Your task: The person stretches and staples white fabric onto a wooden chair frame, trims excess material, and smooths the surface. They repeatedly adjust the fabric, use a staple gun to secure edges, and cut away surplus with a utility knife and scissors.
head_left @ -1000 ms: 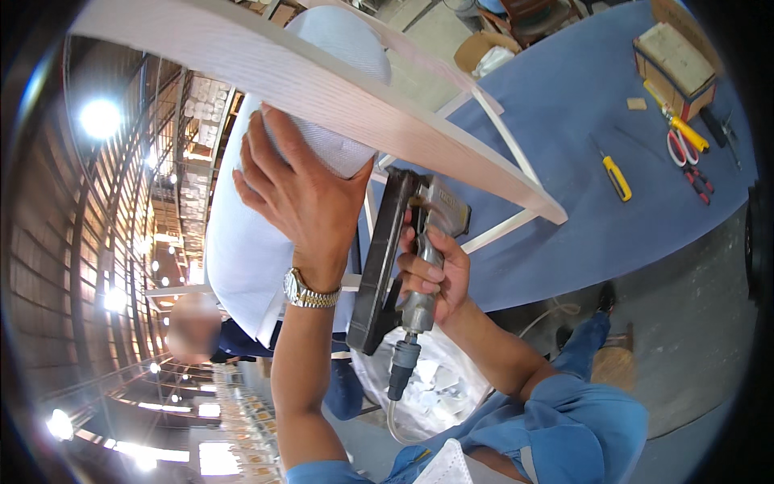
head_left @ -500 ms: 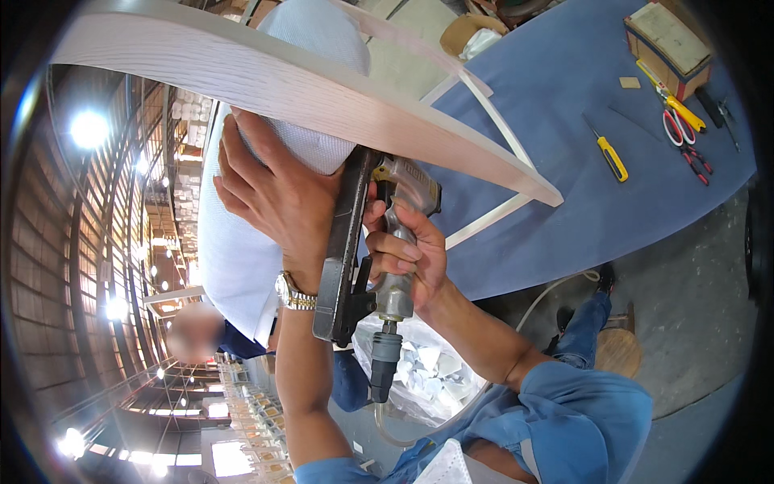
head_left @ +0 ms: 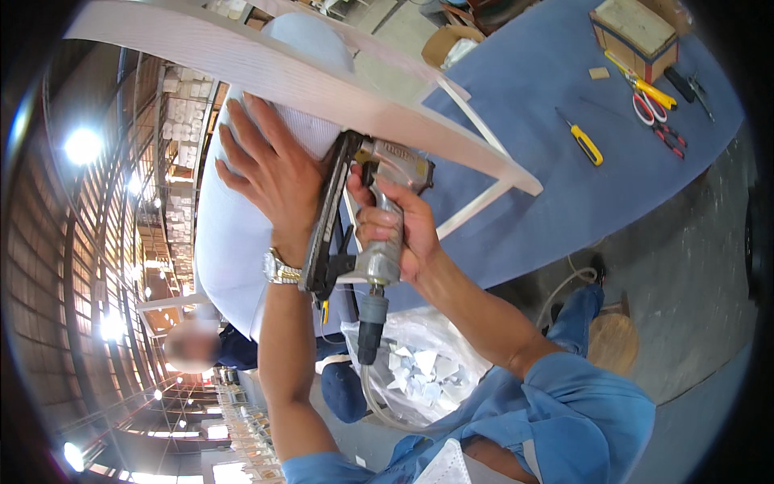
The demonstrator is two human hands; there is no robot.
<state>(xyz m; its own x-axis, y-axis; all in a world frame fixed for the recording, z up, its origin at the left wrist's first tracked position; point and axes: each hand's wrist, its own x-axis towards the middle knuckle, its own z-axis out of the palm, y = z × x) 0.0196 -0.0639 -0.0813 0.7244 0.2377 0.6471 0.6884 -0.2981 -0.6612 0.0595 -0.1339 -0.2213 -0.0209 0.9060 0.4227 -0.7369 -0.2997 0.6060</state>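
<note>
Centrally, head view: one pneumatic staple gun [head_left: 377, 261], grey metal with black magazine [head_left: 329, 219]; handle enclosed by the curled fingers of the right hand [head_left: 409, 219], hose coupling [head_left: 371, 323] below that grip, nose above it, close to the pale wooden rail [head_left: 339, 90], contact not discernible. One left hand [head_left: 276, 176], fingers spread, grasping nothing, laid against a pale-blue upholstered cushion [head_left: 230, 234], left of the gun. One wristwatch [head_left: 280, 268], left wrist. One yellow-handled screwdriver [head_left: 586, 145], on the blue-covered table [head_left: 524, 234].

Furniture workshop: wooden frame [head_left: 242, 68], air tool [head_left: 379, 262], screwdriver [head_left: 586, 146].
</note>
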